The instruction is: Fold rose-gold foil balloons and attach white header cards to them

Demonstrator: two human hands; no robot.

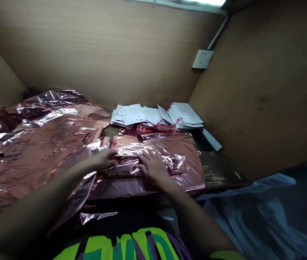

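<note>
Shiny rose-pink foil lies on the work surface before me, with a smaller folded section between my hands. At the left end of that section is my left hand, its fingers and thumb apart and touching the foil. My right hand rests on the other end, fingers spread over the foil and thumb pointing left. A larger crumpled spread of the same foil covers the left side, beneath my left forearm.
Against the back panel lie loose white printed packets and a fanned stack of similar packets. A dark flat object sits beside a white strip. Clear plastic hangs at lower right. A socket is on the panel.
</note>
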